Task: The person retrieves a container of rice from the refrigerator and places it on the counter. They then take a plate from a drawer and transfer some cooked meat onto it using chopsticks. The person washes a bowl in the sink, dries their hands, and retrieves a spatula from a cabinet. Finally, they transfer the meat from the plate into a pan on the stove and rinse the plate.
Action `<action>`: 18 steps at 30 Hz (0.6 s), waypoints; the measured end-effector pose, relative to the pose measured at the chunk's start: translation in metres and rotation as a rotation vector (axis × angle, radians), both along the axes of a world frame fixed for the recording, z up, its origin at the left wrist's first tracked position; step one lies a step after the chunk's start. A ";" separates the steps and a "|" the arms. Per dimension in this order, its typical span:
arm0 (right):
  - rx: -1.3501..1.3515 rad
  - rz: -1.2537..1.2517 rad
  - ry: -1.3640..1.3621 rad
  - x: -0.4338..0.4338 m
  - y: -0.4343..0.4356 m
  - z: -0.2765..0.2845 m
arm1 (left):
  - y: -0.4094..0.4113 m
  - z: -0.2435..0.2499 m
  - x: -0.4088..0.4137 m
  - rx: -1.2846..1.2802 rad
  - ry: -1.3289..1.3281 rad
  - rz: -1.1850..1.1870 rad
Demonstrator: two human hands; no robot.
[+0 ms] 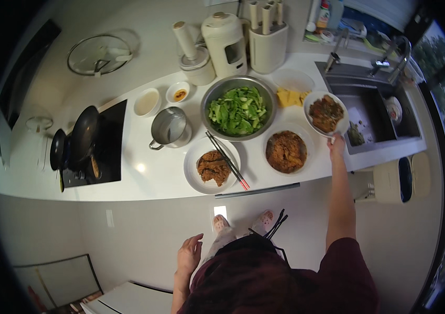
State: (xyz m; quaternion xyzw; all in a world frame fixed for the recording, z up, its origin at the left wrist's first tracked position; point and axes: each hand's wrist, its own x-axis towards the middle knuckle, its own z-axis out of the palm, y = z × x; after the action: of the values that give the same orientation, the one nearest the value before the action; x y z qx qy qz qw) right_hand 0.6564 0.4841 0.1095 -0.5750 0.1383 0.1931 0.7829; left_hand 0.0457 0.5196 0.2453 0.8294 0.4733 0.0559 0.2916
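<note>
My right hand point(337, 144) grips the near rim of a white bowl point(341, 126), which holds a cooked brown dish point(326, 114) with bits of green. The bowl is at the counter's right, beside the sink. Left of it stands a clear bowl point(309, 155) of reddish-brown food point(286, 152). My left hand point(189, 253) hangs near my body, away from the counter, holding nothing, fingers loosely bent. A white plate point(191, 176) carries a portion of similar brown food point(213, 168). Black chopsticks point(226, 159) with red ends lie across its right side. Behind them, chopped green leaves point(238, 112) fill a steel basin point(206, 103).
A steel pot point(170, 129) and two small white bowls point(147, 103) point(178, 92) stand to the left. Pans point(85, 133) rest on the black cooktop point(113, 149). A yellow cloth point(291, 97) lies behind the clear bowl. At right are a double sink point(364, 106) and a bin point(389, 180).
</note>
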 end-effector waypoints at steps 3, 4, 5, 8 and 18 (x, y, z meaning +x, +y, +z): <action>-0.117 -0.029 -0.083 0.002 -0.023 0.016 | -0.007 0.001 -0.016 0.009 0.006 0.097; -0.094 0.111 -0.134 0.001 -0.035 0.028 | -0.008 0.000 -0.021 -0.001 0.014 0.125; -0.154 0.160 -0.173 -0.001 -0.044 0.040 | -0.009 -0.002 -0.027 0.001 -0.006 0.130; -0.142 0.208 -0.347 -0.020 -0.061 0.090 | -0.009 -0.008 -0.045 -0.008 -0.047 0.122; -0.166 0.533 -0.555 -0.275 -0.007 0.263 | 0.030 -0.019 -0.201 0.049 -0.304 0.160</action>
State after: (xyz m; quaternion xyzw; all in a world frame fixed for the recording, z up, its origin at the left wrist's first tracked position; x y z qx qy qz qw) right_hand 0.3811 0.4770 0.3727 -0.6823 -0.2174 0.2150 0.6640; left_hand -0.1550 0.5494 0.2262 0.7779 0.4866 0.2153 0.3343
